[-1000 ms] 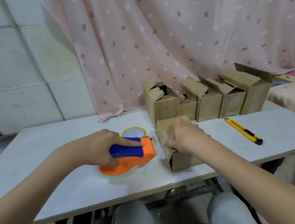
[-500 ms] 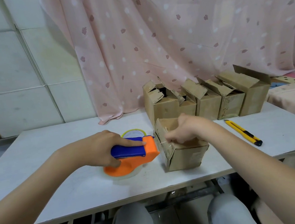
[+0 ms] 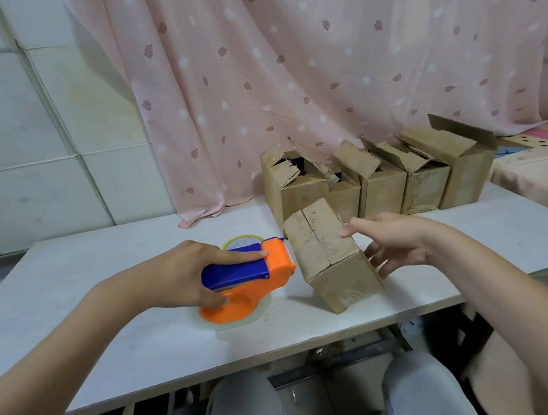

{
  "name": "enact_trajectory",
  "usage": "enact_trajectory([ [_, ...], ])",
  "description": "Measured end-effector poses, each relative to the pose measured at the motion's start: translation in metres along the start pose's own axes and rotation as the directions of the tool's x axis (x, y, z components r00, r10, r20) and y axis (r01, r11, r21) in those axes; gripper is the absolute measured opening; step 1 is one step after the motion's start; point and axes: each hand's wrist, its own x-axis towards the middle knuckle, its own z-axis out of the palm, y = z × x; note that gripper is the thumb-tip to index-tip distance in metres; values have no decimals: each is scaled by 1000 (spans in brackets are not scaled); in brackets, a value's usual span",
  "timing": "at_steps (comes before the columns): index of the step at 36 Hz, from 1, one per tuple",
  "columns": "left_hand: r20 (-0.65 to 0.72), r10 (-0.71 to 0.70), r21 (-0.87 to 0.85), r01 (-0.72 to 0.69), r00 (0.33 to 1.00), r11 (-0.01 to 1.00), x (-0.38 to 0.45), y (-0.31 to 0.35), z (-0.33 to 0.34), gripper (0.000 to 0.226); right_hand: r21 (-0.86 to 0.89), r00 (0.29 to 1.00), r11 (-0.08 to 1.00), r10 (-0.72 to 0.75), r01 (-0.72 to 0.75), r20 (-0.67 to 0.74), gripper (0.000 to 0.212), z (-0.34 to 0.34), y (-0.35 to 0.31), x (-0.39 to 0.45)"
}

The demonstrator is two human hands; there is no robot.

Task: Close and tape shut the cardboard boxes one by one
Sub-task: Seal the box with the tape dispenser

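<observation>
- The small brown cardboard box point(image 3: 332, 255), upright half a second ago, now tilts on the white table point(image 3: 108, 331), flaps closed, seam up.
- Right hand point(image 3: 398, 244), fingers spread, steadies its side.
- Left hand point(image 3: 184, 273) grips the orange-and-blue tape dispenser point(image 3: 250, 275) beside it; taping seems next.

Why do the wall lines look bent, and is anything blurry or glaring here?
Head view: the wide-angle lens bows the wall tile lines and the table edge; lighting is soft and even, with only faint shadows under the tape dispenser and the tilted box; no strong glare; the curtain looks slightly soft.
</observation>
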Motion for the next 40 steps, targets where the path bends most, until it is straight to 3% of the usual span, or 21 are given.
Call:
enact_trajectory([
  [4,0,17,19,-17,1000,1000,7,6,0,82,111,999,994,-21,18,29,36,3,16,0],
  [11,13,52,34,-53,999,998,14,13,0,83,189,999,981,-41,38,11,33,6,22,-4],
  [19,-2,47,5,-47,999,999,21,15,4,87,38,996,997,-73,72,41,31,-2,21,-9],
  [21,-7,61,1,-61,998,998,22,14,4,89,-43,991,990,-133,132,-26,30,5,20,-12],
  [23,-8,76,0,-76,997,997,23,14,5,90,-321,928,915,-317,246,-193,34,17,21,-16],
  [24,-8,80,-4,-80,997,997,24,14,6,90,-494,856,824,-445,277,-262,42,25,20,-20],
  [27,-23,74,-11,-75,997,997,25,13,7,84,-845,670,460,-721,272,-177,70,55,22,-35],
  [29,-37,64,-9,-64,997,998,25,11,9,82,-930,685,287,-726,230,-55,76,65,24,-37],
  [32,-50,65,4,-65,997,998,25,10,11,82,-928,796,257,-601,269,65,73,66,24,-33],
  [36,-28,61,28,-60,998,998,24,9,8,83,-955,817,193,-572,224,76,73,62,27,-19],
  [38,-24,60,34,-59,998,998,21,8,6,84,-967,758,158,-650,200,51,73,64,29,-17],
  [40,-25,57,30,-57,998,998,18,6,4,86,-970,765,168,-643,175,27,70,64,27,-19],
])
